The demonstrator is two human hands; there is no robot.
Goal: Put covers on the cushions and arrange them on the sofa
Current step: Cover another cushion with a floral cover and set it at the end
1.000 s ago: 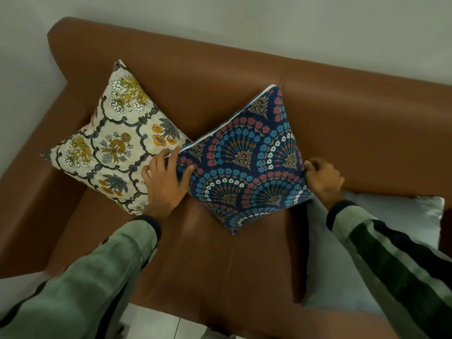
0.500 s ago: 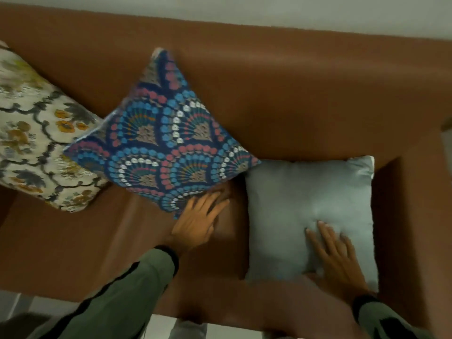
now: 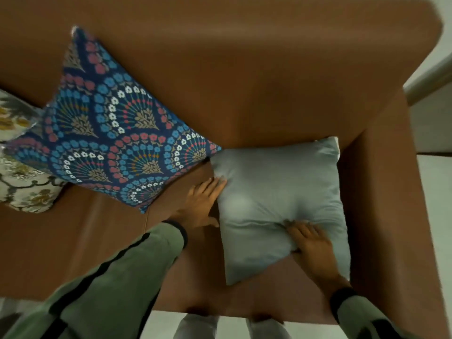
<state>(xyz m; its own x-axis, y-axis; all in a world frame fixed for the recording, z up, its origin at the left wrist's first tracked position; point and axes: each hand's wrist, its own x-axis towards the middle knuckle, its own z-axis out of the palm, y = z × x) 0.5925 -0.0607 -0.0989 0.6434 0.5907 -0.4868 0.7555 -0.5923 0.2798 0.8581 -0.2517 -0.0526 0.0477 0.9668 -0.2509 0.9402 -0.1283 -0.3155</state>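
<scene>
A big brown sofa [image 3: 244,69] fills the room here, with a pale wall and a bit of pale floor past its arm on the right side.

A plain grey cushion [image 3: 281,192] lies flat on the seat, in the corner by the sofa's arm. It has no patterned cover on it. Both hands are on this cushion.

The left hand [image 3: 203,206] is open, with the fingers straight and close together. It presses flat against the left edge of the grey cushion and has hold of nothing.

The right hand [image 3: 310,243] is on the near part of the grey cushion. Its fingers [image 3: 297,227] are bent and dig into the cloth, so the cloth bunches up in folds just in front of them. The near corner under this hand looks folded up from the seat. I cannot tell if the thumb is under the cushion.

Up and to the left of the left hand, a blue cushion [image 3: 117,133] with fan shapes and little red, blue and white flowers leans on the sofa back, standing on one corner. Its right tip comes just beside the grey cushion's far corner.

Further left of that, a cream cushion [image 3: 22,182] with dark curly lines and yellow flowers peeks in, partly behind the blue one.

Both arms wear green sleeves [image 3: 117,277] with a dark stripe.
</scene>
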